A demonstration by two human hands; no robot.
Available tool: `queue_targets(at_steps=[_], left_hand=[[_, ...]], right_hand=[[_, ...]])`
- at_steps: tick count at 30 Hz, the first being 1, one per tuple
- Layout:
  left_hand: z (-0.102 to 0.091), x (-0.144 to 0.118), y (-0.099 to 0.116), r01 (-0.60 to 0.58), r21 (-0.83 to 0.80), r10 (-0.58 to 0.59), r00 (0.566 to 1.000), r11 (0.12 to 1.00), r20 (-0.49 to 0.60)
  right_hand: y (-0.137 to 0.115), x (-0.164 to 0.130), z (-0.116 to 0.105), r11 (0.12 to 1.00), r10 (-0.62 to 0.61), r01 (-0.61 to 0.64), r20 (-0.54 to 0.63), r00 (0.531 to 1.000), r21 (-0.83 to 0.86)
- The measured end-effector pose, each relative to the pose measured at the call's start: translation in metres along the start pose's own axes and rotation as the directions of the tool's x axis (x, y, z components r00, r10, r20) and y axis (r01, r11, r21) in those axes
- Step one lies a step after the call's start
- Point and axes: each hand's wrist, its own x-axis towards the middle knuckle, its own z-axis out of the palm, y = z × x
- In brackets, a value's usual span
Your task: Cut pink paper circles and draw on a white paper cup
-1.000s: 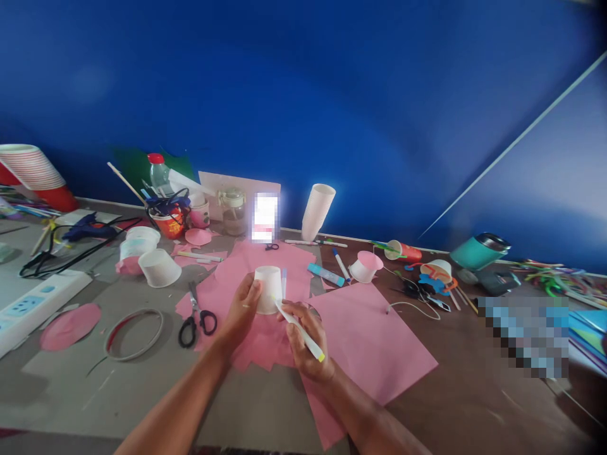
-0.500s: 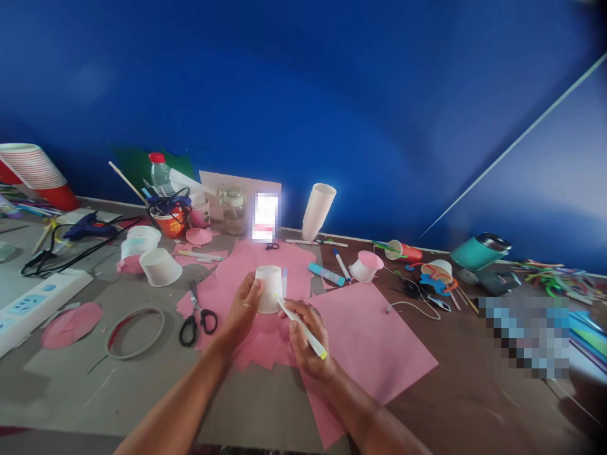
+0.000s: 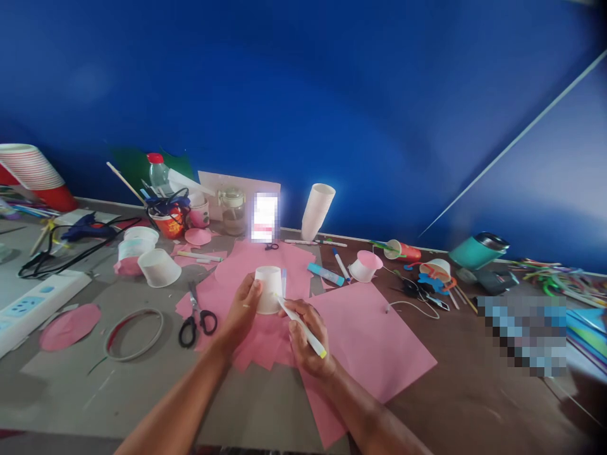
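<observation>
A white paper cup, turned bottom up, is gripped at its left side by my left hand. My right hand holds a white marker with a yellow end. The marker's tip meets the cup's right side, where a small yellow mark shows faintly. Under both hands lie pink paper sheets, some overlapping. Black-handled scissors rest left of my left hand. Beyond my right hand are a light-blue glue stick and a blue-capped marker.
At left are a roll of tape, a power strip, a glue gun and a white cup on its side. A stack of white cups leans near the blue wall. A teal tumbler lies at right.
The hands, the cup and the marker keep almost the same pose. The whole view has shifted very slightly.
</observation>
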Motion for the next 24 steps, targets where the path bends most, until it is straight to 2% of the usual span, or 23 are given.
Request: queue_targets(at_steps=[8,17,24], left_hand=[[0.001,0.000,0.003,0.007,0.029,-0.007,1.000,1.000,0.011],[0.005,-0.003,0.011,0.027,0.013,-0.027,1.000,1.000,-0.002],[0.002,0.002,0.001,0.025,-0.066,-0.029,0.998,0.997,-0.058]], right_hand=[[0.000,0.002,0.001,0.998,-0.045,0.045,-0.003,0.999,-0.036],[0.001,0.001,0.001,0.999,-0.017,0.016,-0.019,1.000,-0.046],[0.000,0.000,0.001,1.000,0.022,-0.023,-0.041,0.999,-0.019]])
